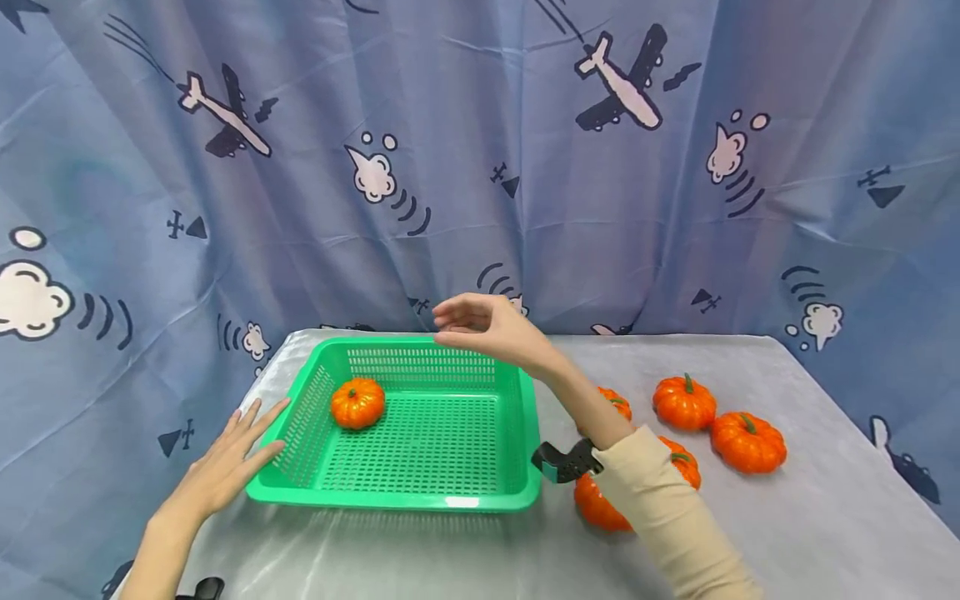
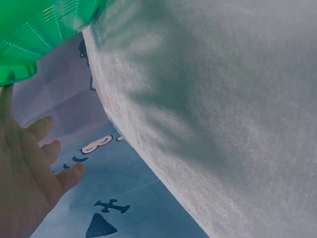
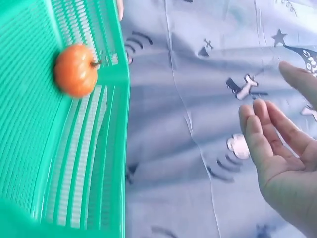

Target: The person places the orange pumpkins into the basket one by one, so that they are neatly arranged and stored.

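A green plastic basket [image 1: 405, 500] with slotted walls stands on the table, and one small orange pumpkin [image 1: 357, 404] sits inside it at the left. My left hand [image 1: 225, 467] is at the basket's left rim with its fingers spread; in the left wrist view a fingertip meets the green rim. Above the basket's back right part, my right hand [image 1: 495, 329] hovers with fingers loosely bent and nothing in them. The right wrist view shows that hand [image 3: 285, 153] apart from the basket, its thumb away from the fingers.
Several more pumpkins lie right of the basket, among them one at the back [image 1: 684, 402] and one farther right [image 1: 748, 442]. My right forearm partly covers others. A pale cloth [image 1: 825, 533] covers the table; a blue patterned curtain [image 1: 465, 167] hangs behind.
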`<state>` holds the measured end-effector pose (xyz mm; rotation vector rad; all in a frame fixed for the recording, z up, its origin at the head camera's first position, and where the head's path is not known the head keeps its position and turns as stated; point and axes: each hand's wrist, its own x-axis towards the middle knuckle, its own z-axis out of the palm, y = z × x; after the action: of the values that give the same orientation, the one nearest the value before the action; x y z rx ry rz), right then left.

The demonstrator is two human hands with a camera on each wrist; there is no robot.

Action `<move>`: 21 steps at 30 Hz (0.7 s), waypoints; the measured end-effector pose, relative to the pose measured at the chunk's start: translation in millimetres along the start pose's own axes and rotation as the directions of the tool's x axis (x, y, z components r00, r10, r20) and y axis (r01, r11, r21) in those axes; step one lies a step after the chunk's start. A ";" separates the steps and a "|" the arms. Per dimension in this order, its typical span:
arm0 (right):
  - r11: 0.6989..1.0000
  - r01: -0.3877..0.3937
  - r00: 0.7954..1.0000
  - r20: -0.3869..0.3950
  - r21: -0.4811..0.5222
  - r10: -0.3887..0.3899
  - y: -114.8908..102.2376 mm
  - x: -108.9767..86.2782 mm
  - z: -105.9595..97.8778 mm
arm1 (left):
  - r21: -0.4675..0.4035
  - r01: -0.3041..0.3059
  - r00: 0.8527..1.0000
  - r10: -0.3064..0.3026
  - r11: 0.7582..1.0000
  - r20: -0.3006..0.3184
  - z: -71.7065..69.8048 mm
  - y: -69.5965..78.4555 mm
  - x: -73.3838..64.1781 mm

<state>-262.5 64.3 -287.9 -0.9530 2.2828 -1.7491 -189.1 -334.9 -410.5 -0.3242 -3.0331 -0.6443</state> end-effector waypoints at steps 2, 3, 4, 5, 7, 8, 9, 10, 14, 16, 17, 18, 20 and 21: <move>1.000 -0.014 1.000 -0.012 0.012 0.014 2.4 -19.0 -14.1 | -0.007 -0.003 1.000 0.003 1.000 0.006 0.1 0.5 0.8; 0.999 -0.027 0.999 -0.019 0.017 0.027 3.7 -28.9 -21.2 | -0.007 -0.004 1.000 0.004 1.000 0.009 0.0 0.6 0.9; 0.999 -0.036 0.999 -0.022 0.026 0.037 5.5 -38.7 -28.2 | -0.010 -0.006 1.000 0.006 1.000 0.013 -0.2 0.8 0.9; 0.998 -0.047 0.998 -0.029 0.031 0.047 7.2 -48.7 -35.1 | -0.013 -0.008 1.000 0.008 1.000 0.015 -0.5 0.9 0.9; 0.998 -0.057 0.998 -0.034 0.023 0.057 13.3 -67.6 -49.4 | -0.015 -0.011 1.000 0.011 1.000 0.019 -1.4 1.0 0.5; 0.998 -0.059 0.998 -0.037 0.011 0.059 16.4 -76.9 -56.2 | -0.016 -0.011 1.000 0.011 1.000 0.020 -2.0 1.1 0.1; 0.998 -0.068 0.997 -0.040 0.012 0.068 19.4 -86.3 -62.9 | -0.017 -0.010 1.000 0.011 1.000 0.020 -2.5 1.2 -0.1; 0.997 -0.070 0.997 -0.040 0.011 0.071 23.2 -95.7 -69.7 | -0.019 -0.011 1.000 0.011 1.000 0.020 -3.0 1.4 -0.2; 0.996 -0.091 0.995 -0.042 -0.001 0.091 41.0 -133.9 -93.8 | -0.022 -0.006 1.000 0.006 1.000 0.026 -3.7 1.6 -0.2; 0.994 -0.109 0.993 -0.050 -0.002 0.109 49.9 -152.4 -103.3 | -0.024 -0.002 1.000 0.003 1.000 0.031 -3.5 1.5 -0.3; 0.994 -0.112 0.992 -0.056 -0.003 0.112 54.2 -161.1 -107.4 | -0.024 -0.001 0.999 0.002 1.000 0.034 -3.2 1.4 -0.4; 0.994 -0.113 0.992 -0.061 -0.002 0.113 57.8 -169.6 -111.2 | -0.025 -0.001 0.999 0.002 1.000 0.037 -2.8 1.4 -0.5; 0.994 -0.107 0.992 -0.064 0.025 0.108 63.8 -185.5 -118.1 | -0.029 -0.001 0.999 0.003 1.000 0.041 -1.5 1.5 -0.6; 0.996 -0.082 0.995 -0.057 0.045 0.085 67.1 -192.6 -121.7 | -0.031 -0.003 0.999 0.004 1.000 0.043 -0.6 1.5 -0.6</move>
<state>-190.8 278.3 -362.0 -0.7975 2.2753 -1.8060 -188.3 -333.9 -409.4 -0.3486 -3.0654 -0.6931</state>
